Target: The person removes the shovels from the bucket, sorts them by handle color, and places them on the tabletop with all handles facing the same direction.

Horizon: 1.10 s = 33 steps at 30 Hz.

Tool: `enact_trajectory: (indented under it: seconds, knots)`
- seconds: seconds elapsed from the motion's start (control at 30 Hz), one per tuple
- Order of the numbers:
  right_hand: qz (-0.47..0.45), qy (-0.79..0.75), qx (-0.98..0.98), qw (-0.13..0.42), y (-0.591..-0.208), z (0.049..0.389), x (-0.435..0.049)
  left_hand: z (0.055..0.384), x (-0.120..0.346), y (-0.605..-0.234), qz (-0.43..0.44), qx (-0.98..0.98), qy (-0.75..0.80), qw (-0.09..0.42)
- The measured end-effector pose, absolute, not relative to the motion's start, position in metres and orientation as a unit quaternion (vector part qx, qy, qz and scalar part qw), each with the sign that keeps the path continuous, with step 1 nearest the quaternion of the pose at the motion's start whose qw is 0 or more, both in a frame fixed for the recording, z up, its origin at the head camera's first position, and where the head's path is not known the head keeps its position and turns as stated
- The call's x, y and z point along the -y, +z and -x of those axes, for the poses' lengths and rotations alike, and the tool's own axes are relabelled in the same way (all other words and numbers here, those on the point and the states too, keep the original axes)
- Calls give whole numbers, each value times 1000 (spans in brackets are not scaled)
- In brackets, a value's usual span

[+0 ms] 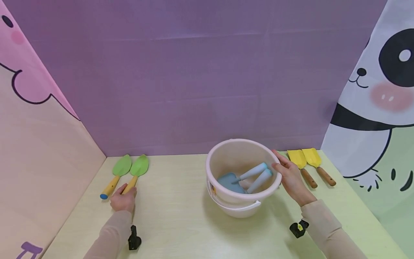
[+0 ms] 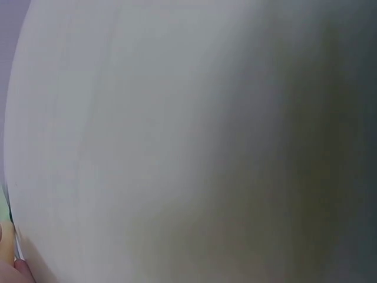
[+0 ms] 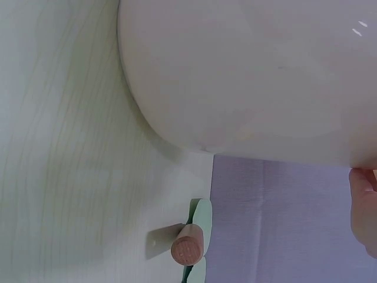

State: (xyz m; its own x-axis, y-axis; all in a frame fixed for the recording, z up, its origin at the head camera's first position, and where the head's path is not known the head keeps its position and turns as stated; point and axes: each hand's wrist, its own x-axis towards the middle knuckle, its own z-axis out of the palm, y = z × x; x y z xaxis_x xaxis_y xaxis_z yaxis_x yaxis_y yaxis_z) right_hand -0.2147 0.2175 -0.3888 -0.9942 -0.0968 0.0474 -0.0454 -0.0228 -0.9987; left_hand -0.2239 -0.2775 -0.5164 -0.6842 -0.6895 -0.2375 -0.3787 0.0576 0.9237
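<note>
The bare left hand [image 1: 124, 199] is gripping low, the bare right hand [image 1: 292, 180] is pinching higher up, and the beige-sleeved left forearm [image 1: 111, 233] and right forearm [image 1: 330, 228] are slanting forward and inward.

At lower left, the trowels [image 1: 139, 166] are green with yellow handles [image 1: 110, 186]; right of centre, the bucket [image 1: 236, 160] is pale pink.
</note>
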Motion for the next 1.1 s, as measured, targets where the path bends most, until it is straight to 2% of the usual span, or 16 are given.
enact_trajectory:
  seconds: [0.27,0.47,0.67,0.87,1.1]
  knots:
    - [48,-715,-697,22,-390,214,-217,222,280,-520,-372,706,-591,117]
    - [50,-707,-704,27,-389,214,-218,220,283,-518,-351,714,-593,123]
    - [48,-709,-703,22,-389,214,-219,216,287,-509,-282,769,-555,145]
    - [45,-714,-699,21,-389,213,-220,208,289,-491,-203,833,-498,130]
    - [43,-710,-702,26,-387,213,-218,204,280,-464,-131,846,-498,138]
